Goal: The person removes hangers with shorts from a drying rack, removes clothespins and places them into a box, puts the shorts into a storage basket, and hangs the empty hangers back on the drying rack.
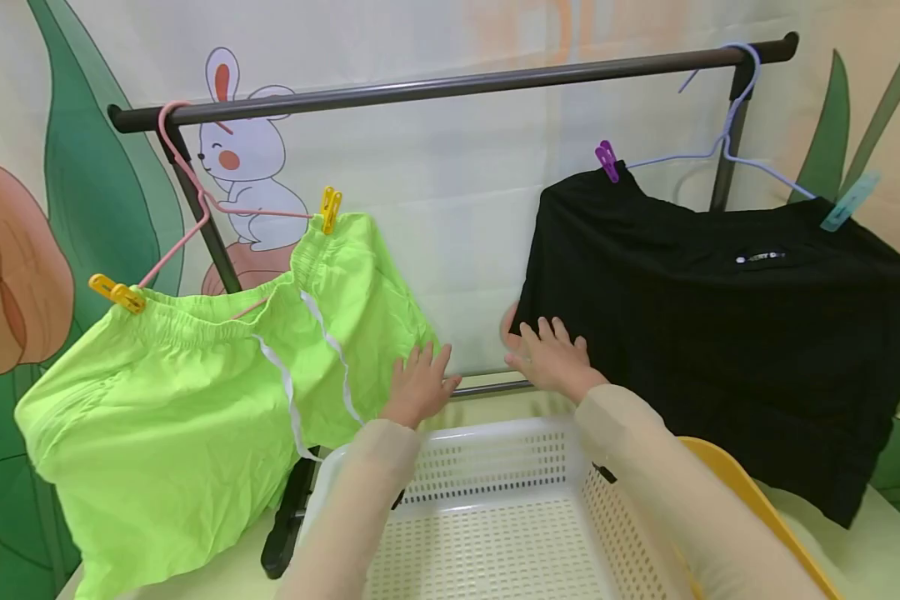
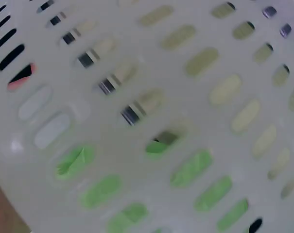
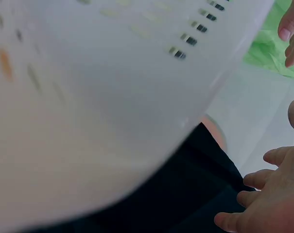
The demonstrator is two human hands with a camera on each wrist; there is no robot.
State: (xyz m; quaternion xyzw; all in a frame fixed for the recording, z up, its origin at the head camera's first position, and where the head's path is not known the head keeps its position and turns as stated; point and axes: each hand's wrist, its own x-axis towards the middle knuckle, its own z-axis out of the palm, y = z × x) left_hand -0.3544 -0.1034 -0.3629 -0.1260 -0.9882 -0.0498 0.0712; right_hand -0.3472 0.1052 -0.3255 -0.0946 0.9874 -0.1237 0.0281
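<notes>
My left hand (image 1: 418, 387), fingers straight and spread, overlaps the right edge of the lime-green shorts (image 1: 187, 408) in the head view. These shorts hang from a pink hanger (image 1: 202, 200) by two yellow clothespins (image 1: 331, 210), with white drawstrings down the front. My right hand (image 1: 553, 360) also has its fingers spread, over the left edge of the black shorts (image 1: 720, 325). A purple clothespin (image 1: 607, 161) and a light-blue clothespin (image 1: 851, 202) fix the black shorts to a blue hanger (image 1: 727, 133). Neither hand holds anything.
Below my forearms stands a white perforated basket (image 1: 487, 437), whose wall fills much of both wrist views. A yellow rim (image 1: 735, 471) shows to its right. Across the back runs the dark rack bar (image 1: 450, 86), before a cloth printed with a rabbit (image 1: 247, 158).
</notes>
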